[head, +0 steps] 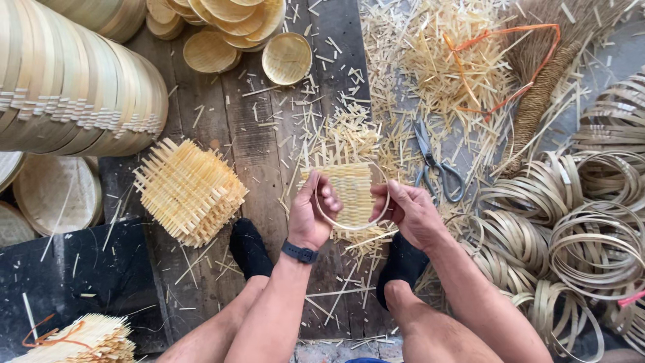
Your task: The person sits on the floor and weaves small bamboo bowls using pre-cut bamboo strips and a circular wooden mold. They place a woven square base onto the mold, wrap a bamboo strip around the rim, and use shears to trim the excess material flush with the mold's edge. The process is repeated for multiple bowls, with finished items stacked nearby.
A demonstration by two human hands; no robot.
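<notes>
While your left hand [314,214] and right hand [410,212] grip the hoop [353,227] at mid-frame, keep the woven mat [349,191] pressed flat against it; both sets of fingers are clenched on the hoop's rim, the left thumb up along the mat's edge. The mat sits inside and above the hoop, its loose ends sticking past the rim, so judge the fit by centring the weave before you push further. Work round the rim evenly, or the mat will likely skew. Just right of your right hand the scissors [435,165] lie on the floor among offcuts, within easy reach for trimming. At mid-left sits a stack of mats [190,191]; spare hoops [591,235] pile up along the right edge. Finished trays [222,27] lie at the top.
</notes>
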